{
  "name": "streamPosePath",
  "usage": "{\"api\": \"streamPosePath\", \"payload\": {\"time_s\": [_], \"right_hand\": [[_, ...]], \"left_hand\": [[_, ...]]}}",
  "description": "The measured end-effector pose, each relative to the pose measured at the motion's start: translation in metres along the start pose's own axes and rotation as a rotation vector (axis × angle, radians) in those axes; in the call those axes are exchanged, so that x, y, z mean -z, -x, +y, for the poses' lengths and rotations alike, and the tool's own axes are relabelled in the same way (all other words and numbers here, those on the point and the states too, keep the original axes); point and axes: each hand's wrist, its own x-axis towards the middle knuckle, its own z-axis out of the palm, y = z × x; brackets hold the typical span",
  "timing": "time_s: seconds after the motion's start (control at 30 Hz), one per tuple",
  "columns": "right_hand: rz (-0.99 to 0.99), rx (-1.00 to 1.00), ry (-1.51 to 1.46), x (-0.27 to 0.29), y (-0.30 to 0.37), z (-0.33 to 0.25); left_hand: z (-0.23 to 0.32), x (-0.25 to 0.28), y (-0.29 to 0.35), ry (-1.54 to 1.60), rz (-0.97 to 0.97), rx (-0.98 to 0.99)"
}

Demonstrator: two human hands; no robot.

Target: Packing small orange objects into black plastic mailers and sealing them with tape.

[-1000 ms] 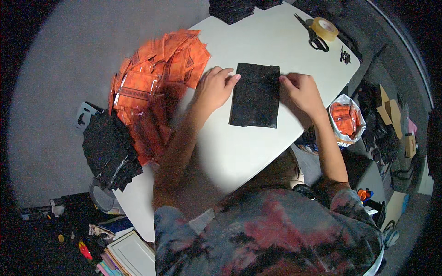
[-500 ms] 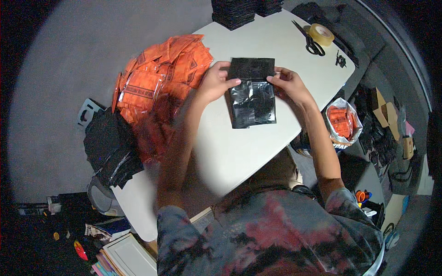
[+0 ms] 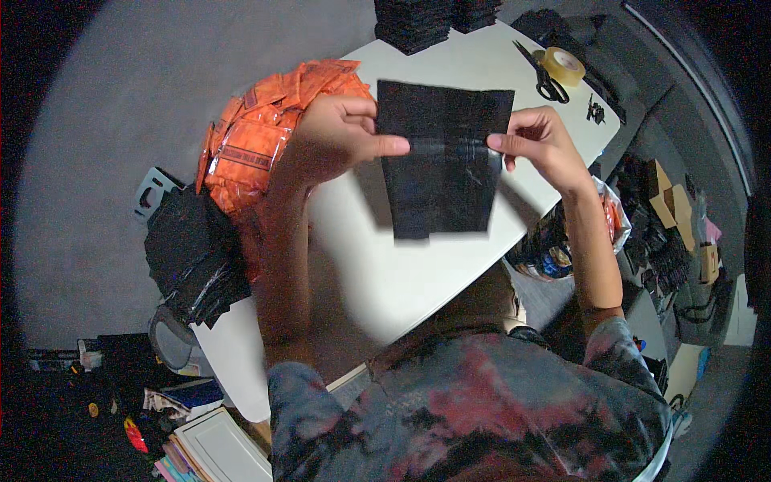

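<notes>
A flat black piece in clear plastic wrap, apparently a packet [image 3: 446, 181], is raised above the white table [image 3: 369, 273]. My left hand [image 3: 341, 136] pinches its left edge, thumb on the front and fingers behind. On the opposite edge, my right hand [image 3: 542, 145] grips it the same way. A faint shiny band crosses the packet between my thumbs. Just left of my left hand lies a heap of orange packets [image 3: 249, 149] in clear wrap, partly hidden by my forearm.
Stacks of black pieces [image 3: 414, 24] stand at the table's far edge. Scissors [image 3: 546, 76], a tape roll [image 3: 562, 67] and small black bits [image 3: 595, 109] lie far right. Another black pile [image 3: 197, 249] rests at the left edge. A bag with orange packets [image 3: 614, 213] stands beyond my right forearm.
Both hands have lifted the black packet up from the table, so it looks larger. My hands have moved apart, the left one leftward and the right one rightward.
</notes>
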Motion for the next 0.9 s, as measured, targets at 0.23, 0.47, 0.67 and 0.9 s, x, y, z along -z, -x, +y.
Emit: {"api": "streamPosePath", "payload": {"time_s": [0.23, 0.47, 0.67, 0.9], "right_hand": [[-0.065, -0.053, 0.374, -0.006, -0.01, 0.099], [0.011, 0.017, 0.413, -0.003, -0.013, 0.126], [-0.073, -0.147, 0.306, 0.004, -0.01, 0.114], [0.051, 0.22, 0.529, -0.001, 0.005, 0.088]], "left_hand": [[-0.148, -0.024, -0.061, -0.241, -0.118, 0.057], [-0.149, -0.029, -0.063, -0.27, -0.086, 0.129], [-0.129, -0.038, -0.06, -0.133, -0.104, -0.003], [-0.109, -0.054, -0.029, -0.34, 0.048, -0.172]]}}
